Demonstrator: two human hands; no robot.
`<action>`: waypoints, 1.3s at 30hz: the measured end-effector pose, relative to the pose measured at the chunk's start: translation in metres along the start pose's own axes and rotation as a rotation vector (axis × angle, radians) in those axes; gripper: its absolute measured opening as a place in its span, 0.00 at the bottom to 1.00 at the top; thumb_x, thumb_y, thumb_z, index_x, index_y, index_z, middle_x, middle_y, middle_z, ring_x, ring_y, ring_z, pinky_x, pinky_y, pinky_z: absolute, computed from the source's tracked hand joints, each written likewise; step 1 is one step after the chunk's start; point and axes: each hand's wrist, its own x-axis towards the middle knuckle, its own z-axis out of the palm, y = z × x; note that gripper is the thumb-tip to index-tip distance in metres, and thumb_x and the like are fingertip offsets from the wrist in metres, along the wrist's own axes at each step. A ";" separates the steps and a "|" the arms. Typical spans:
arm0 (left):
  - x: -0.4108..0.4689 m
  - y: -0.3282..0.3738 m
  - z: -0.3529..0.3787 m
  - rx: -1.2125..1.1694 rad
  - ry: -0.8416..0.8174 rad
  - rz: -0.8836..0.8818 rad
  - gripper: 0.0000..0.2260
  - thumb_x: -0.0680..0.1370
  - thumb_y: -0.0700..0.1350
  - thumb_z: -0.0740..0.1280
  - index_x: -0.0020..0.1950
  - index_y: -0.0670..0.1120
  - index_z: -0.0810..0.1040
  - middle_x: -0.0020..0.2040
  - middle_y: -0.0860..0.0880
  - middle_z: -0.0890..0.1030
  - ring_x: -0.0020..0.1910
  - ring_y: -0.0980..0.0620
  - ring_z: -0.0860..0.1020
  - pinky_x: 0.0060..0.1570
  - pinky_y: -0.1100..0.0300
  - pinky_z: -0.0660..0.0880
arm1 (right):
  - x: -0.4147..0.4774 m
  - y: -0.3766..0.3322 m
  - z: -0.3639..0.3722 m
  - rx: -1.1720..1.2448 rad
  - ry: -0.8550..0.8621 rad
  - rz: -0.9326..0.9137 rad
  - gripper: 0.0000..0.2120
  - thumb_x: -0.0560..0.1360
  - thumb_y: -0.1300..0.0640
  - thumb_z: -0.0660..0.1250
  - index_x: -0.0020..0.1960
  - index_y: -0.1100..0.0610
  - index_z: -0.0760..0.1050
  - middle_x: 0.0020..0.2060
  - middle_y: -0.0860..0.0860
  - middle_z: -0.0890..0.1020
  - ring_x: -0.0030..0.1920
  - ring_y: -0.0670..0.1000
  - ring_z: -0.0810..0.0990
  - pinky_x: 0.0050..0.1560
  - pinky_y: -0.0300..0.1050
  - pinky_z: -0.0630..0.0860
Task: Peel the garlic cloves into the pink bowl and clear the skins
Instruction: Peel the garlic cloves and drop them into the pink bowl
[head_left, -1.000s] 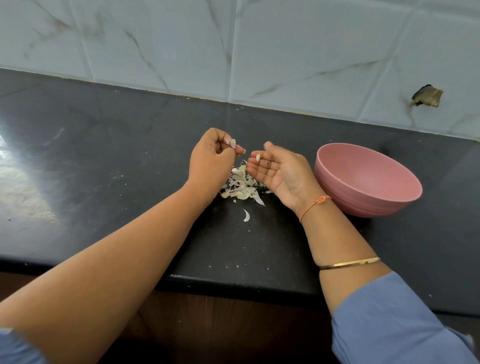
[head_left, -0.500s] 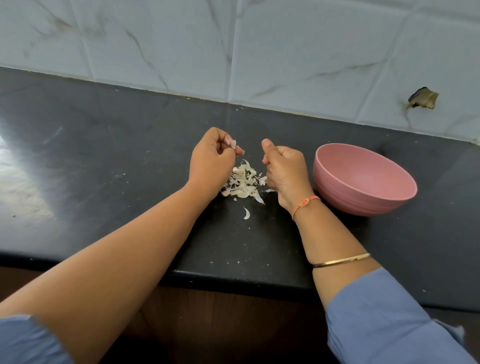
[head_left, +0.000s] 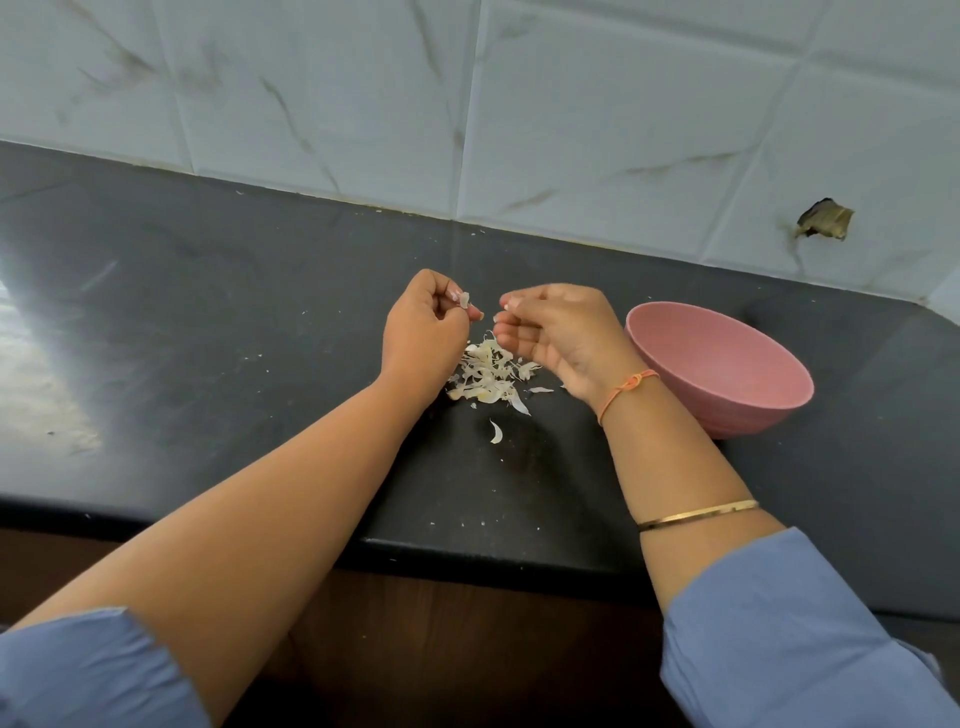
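Down close, two blue sleeves (head_left: 88, 670) hang past the dark counter (head_left: 208, 312). A gold bangle (head_left: 698, 514) rings the right arm. Farther on, one loose skin (head_left: 496, 431) lies alone, near the pile of skins (head_left: 488, 371). Both hands hide the pile's far edge. The left hand (head_left: 423, 332) is curled and pinches a small garlic clove (head_left: 464, 299). The right hand (head_left: 561, 332), just beside it, has bent fingers; I cannot tell if it holds anything. Right of it sits the pink bowl (head_left: 727, 364), then the tiled wall (head_left: 571, 130).

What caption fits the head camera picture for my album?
Left hand pinches a garlic piece near the right hand, skins pile and pink bowl.
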 end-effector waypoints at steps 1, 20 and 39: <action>0.000 0.000 0.000 -0.006 -0.003 0.003 0.13 0.74 0.32 0.56 0.40 0.51 0.69 0.38 0.51 0.79 0.41 0.59 0.80 0.35 0.63 0.69 | 0.000 -0.004 -0.002 -0.023 0.036 -0.032 0.04 0.75 0.70 0.63 0.44 0.65 0.75 0.33 0.58 0.79 0.30 0.50 0.79 0.35 0.39 0.81; -0.004 0.001 0.000 0.030 0.024 0.009 0.05 0.76 0.47 0.64 0.41 0.51 0.71 0.41 0.47 0.80 0.40 0.51 0.79 0.38 0.60 0.73 | 0.006 -0.021 -0.088 -1.050 0.582 0.005 0.08 0.75 0.61 0.66 0.38 0.62 0.71 0.34 0.56 0.75 0.39 0.57 0.74 0.34 0.42 0.63; 0.002 -0.005 -0.003 0.084 0.037 -0.011 0.08 0.76 0.40 0.69 0.50 0.52 0.75 0.37 0.53 0.83 0.34 0.60 0.80 0.40 0.63 0.77 | 0.013 0.027 -0.007 -0.983 0.208 -0.391 0.06 0.77 0.62 0.61 0.46 0.58 0.77 0.43 0.55 0.82 0.44 0.56 0.81 0.49 0.53 0.78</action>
